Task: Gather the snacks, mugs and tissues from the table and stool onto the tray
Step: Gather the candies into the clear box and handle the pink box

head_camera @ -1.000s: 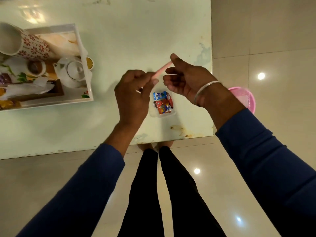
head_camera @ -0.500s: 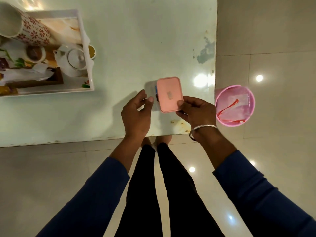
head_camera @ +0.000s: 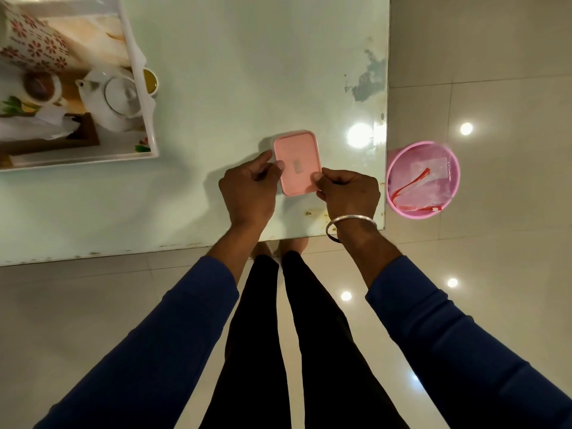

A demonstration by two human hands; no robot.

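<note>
Both hands on the pink lidded box: my left hand pinches its left edge, thumb on top of the lid, fingers curled at the side; my right hand pinches the near-right corner the same way, thumb on the lid. Box sits flat on the table, lid on, near the table's near-right corner. Can't tell what's inside with the lid covering it.

Silver bangle on my right wrist. Blue sleeves on both arms.

Tray is far left on the table, well apart from the box. On it: a floral mug tilted at the far end, a white teapot against the right wall, a cup left of the teapot, crumpled tissues on the near side over a dark wooden holder. A small yellow-rimmed item sits just outside the tray's right wall; can't make out what it is.

Pink bin stands on the floor just right of the table's near-right corner, holding clear plastic wrappers with red strips.
</note>
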